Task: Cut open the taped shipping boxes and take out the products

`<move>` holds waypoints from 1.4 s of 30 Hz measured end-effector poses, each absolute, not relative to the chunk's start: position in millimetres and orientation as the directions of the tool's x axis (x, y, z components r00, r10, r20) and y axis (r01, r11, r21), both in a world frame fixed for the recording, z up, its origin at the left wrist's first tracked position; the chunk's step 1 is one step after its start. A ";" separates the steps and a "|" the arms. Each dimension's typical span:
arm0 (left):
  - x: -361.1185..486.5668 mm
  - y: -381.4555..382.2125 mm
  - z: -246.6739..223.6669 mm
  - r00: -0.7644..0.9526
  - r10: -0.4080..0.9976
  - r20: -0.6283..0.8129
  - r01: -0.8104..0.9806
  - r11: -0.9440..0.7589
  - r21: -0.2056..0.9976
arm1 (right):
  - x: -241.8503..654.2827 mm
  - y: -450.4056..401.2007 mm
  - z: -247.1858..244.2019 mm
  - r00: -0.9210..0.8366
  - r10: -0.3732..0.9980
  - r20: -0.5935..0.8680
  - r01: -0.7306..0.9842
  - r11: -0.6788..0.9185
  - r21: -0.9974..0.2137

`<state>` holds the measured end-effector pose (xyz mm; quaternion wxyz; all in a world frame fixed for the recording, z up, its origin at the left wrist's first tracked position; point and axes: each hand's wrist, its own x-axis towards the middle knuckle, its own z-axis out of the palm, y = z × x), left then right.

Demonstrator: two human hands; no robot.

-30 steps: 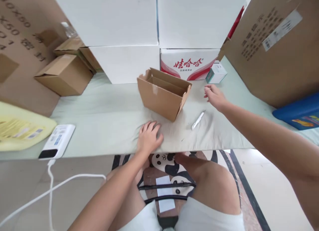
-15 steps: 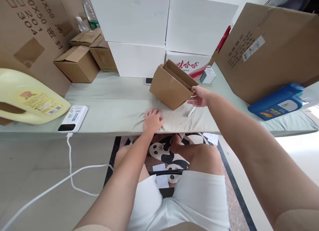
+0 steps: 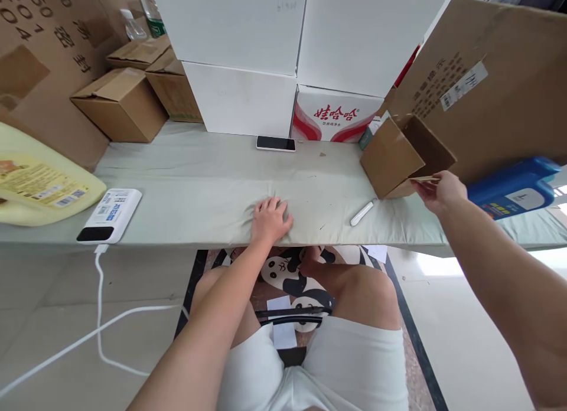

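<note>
An open brown cardboard box (image 3: 392, 157) stands on the right part of the cloth-covered table (image 3: 212, 186). My right hand (image 3: 443, 189) pinches one of its flaps, near the front right corner; the box's inside is partly in view and looks dark. Resting flat on the cloth near the front edge, my left hand (image 3: 269, 220) has its fingers spread and holds nothing. A white-handled tool (image 3: 362, 213), perhaps a utility knife, lies between the two hands, nearer the box. At the back of the cloth lies a phone (image 3: 275, 143).
White boxes (image 3: 239, 98) are stacked along the back. Several small cartons (image 3: 126, 104) and a yellow jug (image 3: 44, 186) stand at left, beside a white power bank (image 3: 110, 216) with a cable. A blue bottle (image 3: 518, 189) and a large carton (image 3: 469, 74) border the right side.
My right hand has moved the cardboard box from the middle to the right, uncovering the phone and the white-handled tool. My left hand stays on the cloth. The view has shifted slightly.
</note>
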<state>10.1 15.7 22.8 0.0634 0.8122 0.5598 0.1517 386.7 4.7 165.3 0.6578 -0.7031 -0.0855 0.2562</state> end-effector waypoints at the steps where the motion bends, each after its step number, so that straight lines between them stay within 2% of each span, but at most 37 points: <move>1: 10.2 15.9 22.9 0.329 0.929 0.170 0.891 -0.365 0.270 | 395.2 9.8 164.6 0.866 0.439 -0.237 -0.207 -0.115 -0.972; 6: 10.4 16.8 25.3 0.333 0.933 0.136 0.901 -0.357 0.247 | 426.3 47.8 154.4 0.869 0.443 -0.221 -0.179 -0.135 -0.975; 14: 9.8 19.1 23.7 0.331 0.937 0.113 0.906 -0.349 0.241 | 433.9 89.4 144.9 0.780 0.589 -0.211 -0.110 -0.203 -0.973; 18: 9.1 19.2 21.6 0.333 0.936 0.117 0.905 -0.352 0.238 | 423.0 94.0 142.0 0.680 0.687 -0.256 -0.078 -0.280 -0.957; 22: 9.0 19.5 20.0 0.340 0.932 0.125 0.901 -0.361 0.238 | 388.5 81.9 125.4 0.600 0.759 -0.255 0.049 -0.353 -0.934; 24: 9.6 19.7 20.7 0.338 0.932 0.132 0.902 -0.361 0.236 | 353.7 62.3 107.3 0.516 0.838 -0.177 0.188 -0.313 -0.931; 25: 10.1 19.7 21.5 0.337 0.932 0.132 0.903 -0.360 0.235 | 331.6 49.3 95.7 0.420 0.902 -0.099 0.320 -0.250 -0.914; 27: 10.9 18.8 23.5 0.338 0.933 0.126 0.903 -0.359 0.235 | 281.5 20.5 69.3 0.178 0.983 0.037 0.558 -0.070 -0.827; 29: 11.3 16.1 24.8 0.334 0.936 0.115 0.903 -0.353 0.244 | 231.5 -5.7 43.2 -0.055 0.988 0.147 0.670 0.146 -0.728; 32: 11.5 8.8 23.9 0.321 0.941 0.108 0.897 -0.339 0.284 | 177.9 -28.4 15.0 -0.214 0.930 0.297 0.784 0.346 -0.516; 34: 10.7 6.8 23.1 0.319 0.942 0.104 0.875 -0.335 0.349 | 163.1 -32.4 5.2 -0.241 0.905 0.351 0.843 0.374 -0.386; 36: 6.1 15.5 25.5 0.299 0.950 0.089 0.833 -0.306 0.461 | 161.1 -31.7 0.3 -0.246 0.891 0.382 0.877 0.372 -0.303; 39: -21.3 60.7 39.2 0.125 0.991 0.050 0.784 -0.130 0.606 | 165.9 -30.0 -1.5 -0.260 0.880 0.398 0.901 0.369 -0.227; 42: -84.3 132.7 65.9 -0.107 0.992 0.067 0.818 0.050 0.573 | 166.5 -30.9 0.3 -0.285 0.874 0.394 0.914 0.371 -0.163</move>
